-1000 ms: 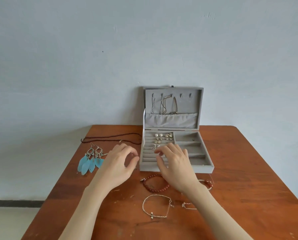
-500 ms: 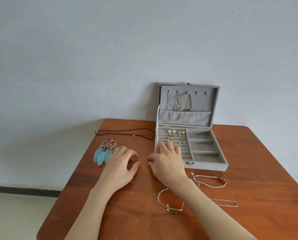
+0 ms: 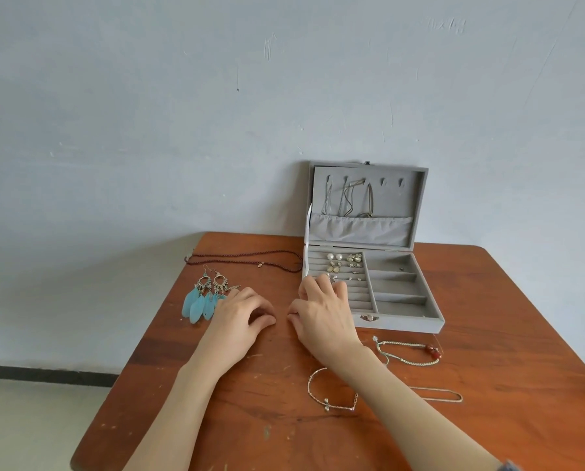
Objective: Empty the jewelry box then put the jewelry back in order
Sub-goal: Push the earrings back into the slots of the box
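The grey jewelry box [image 3: 403,322] stands open on the wooden table [image 3: 508,334], its lid [image 3: 362,229] upright against the wall. Thin necklaces [image 3: 347,198] hang inside the lid. Several small earrings [image 3: 345,261] sit in the back rows of the left compartment. My right hand [image 3: 321,314] lies over the box's front left corner, fingers curled onto the padded rows, fingertips hidden. My left hand [image 3: 240,317] rests on the table left of the box with curled fingers; whether it holds anything is hidden. The two thumbs nearly meet.
Blue feather earrings [image 3: 199,300] lie just left of my left hand, with a dark bead necklace [image 3: 243,258] behind them. In front of the box lie a cord bracelet with a red bead [image 3: 410,362], a silver bracelet [image 3: 313,392] and a thin chain [image 3: 437,397].
My right hand has drawn back from the middle of the padded rows to the box's front left corner. My left hand has lowered onto the table. The view has shifted left.
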`<action>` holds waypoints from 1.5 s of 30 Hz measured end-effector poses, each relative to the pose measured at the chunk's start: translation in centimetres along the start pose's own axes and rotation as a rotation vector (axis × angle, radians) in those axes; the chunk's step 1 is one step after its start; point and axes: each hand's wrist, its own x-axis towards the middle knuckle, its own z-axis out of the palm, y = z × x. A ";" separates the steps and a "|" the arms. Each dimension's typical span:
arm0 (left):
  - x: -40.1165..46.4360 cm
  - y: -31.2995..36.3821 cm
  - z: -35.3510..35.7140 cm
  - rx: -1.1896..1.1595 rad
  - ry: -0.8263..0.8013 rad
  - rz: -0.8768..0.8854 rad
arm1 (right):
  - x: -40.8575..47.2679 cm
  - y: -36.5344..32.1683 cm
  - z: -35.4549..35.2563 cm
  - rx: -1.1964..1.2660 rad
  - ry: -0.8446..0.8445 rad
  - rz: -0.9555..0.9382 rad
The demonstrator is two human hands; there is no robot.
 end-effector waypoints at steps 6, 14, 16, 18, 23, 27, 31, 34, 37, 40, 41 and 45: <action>0.3 0.0 -0.2 -0.044 -0.043 -0.082 | -0.2 0.1 0.0 0.042 -0.009 0.006; 0.4 0.5 -0.1 0.036 -0.044 -0.102 | -0.1 0.2 0.5 0.080 -0.036 0.015; 0.3 0.5 -0.2 0.036 -0.039 -0.098 | -0.2 0.1 0.4 0.079 -0.021 0.013; 0.2 0.5 -0.4 0.039 -0.035 -0.090 | -0.3 0.3 0.6 0.103 0.006 0.006; 0.2 1.0 -0.6 0.001 -0.011 -0.093 | -0.3 1.1 0.7 0.329 0.004 0.064; 0.7 2.3 -0.4 -0.087 0.023 -0.100 | -0.1 2.2 0.1 0.535 0.024 0.198; 1.6 4.3 -0.1 -0.176 0.027 -0.083 | -0.2 4.8 -0.6 0.688 0.012 0.338; 2.5 5.8 0.5 -0.203 0.015 -0.070 | -0.2 7.5 -1.0 0.659 -0.003 0.391; 3.7 6.9 1.3 -0.197 -0.004 -0.063 | -0.2 10.1 -0.8 0.568 -0.063 0.420; 4.7 7.7 2.5 -0.193 -0.014 -0.044 | 0.1 11.8 -0.4 0.521 -0.122 0.419; 5.1 8.0 2.8 -0.190 -0.015 -0.035 | 0.3 12.2 -0.3 0.512 -0.139 0.418; 6.8 8.7 3.8 -0.172 -0.022 0.018 | 1.5 13.2 0.2 0.484 -0.191 0.401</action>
